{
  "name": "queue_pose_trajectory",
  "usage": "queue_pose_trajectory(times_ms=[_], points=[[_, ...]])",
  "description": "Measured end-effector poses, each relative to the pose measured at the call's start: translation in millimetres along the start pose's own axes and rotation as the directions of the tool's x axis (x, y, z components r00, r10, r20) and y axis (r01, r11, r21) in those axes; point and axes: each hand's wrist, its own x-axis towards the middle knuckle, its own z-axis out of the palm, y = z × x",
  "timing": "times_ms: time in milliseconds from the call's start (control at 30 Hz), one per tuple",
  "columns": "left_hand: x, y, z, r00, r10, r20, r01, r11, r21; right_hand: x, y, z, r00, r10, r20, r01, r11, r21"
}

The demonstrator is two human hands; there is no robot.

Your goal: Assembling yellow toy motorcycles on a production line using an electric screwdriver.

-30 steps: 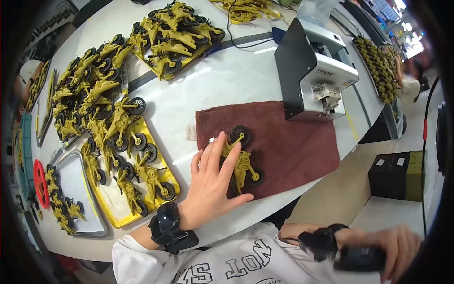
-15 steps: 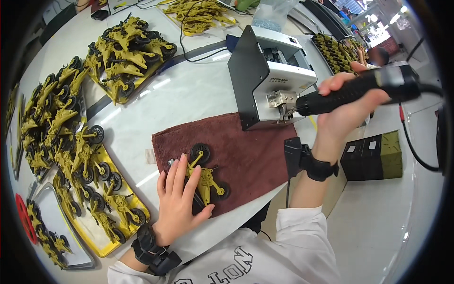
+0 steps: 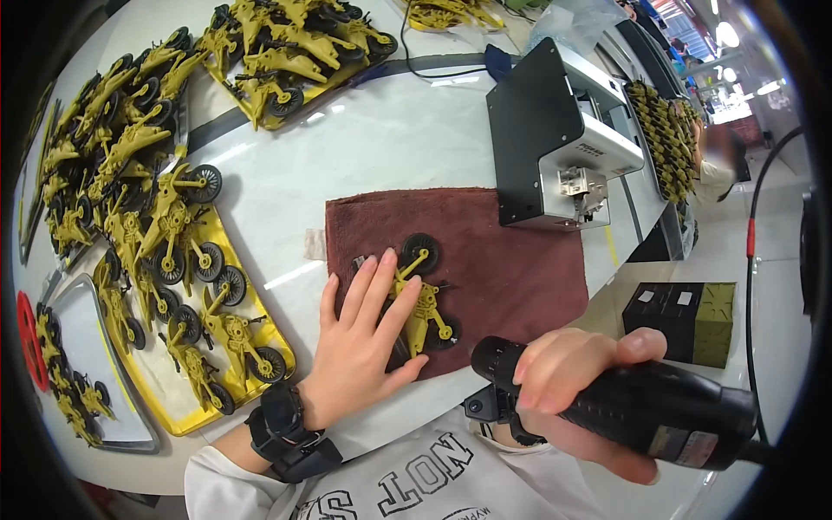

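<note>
A yellow toy motorcycle (image 3: 425, 308) with black spoked wheels lies on its side on a dark red cloth (image 3: 520, 269). My left hand (image 3: 360, 338) rests flat over its left part, fingers stretched and spread, hiding some of the body. A small grey piece shows by the fingertips. At the lower right, my right hand (image 3: 568, 373) is closed around a black electric screwdriver (image 3: 672, 407). Its front end points left toward the motorcycle but stays apart from it. I cannot make out a screw at the tip.
A black and white screw feeder (image 3: 568, 139) stands behind the cloth's right corner. Yellow trays (image 3: 178, 425) heaped with toy motorcycles (image 3: 121, 165) fill the left and far left. A dark box (image 3: 667, 316) sits beyond the table's right edge, near the screwdriver's cable (image 3: 751, 260). Another person (image 3: 719, 165) is far right.
My right hand has brought the screwdriver from the screw feeder down and back toward me, lower right of the cloth. My left hand stays on the motorcycle. The whole view has shifted.
</note>
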Motion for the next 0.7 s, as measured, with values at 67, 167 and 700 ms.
queue_pose_trajectory(times_ms=[67, 167, 700], points=[[1.2, 0.2, 0.4, 1.000, -0.007, -0.001, 0.007, 1.000, -0.017, -2.3, 1.6, -1.8, 1.000, 0.000, -0.001, 0.000, 1.000, -0.019], [-0.7, 2.5, -0.9, 1.000, -0.013, 0.005, 0.013, 1.000, -0.015, -5.6, -2.7, 2.1, 0.998, 0.015, -0.056, -0.018, 0.999, -0.049], [0.4, -0.7, 0.2, 1.000, 0.011, -0.006, -0.011, 1.000, -0.025, -13.3, 35.4, -6.3, 1.000, 0.000, 0.023, -0.004, 0.985, 0.171]])
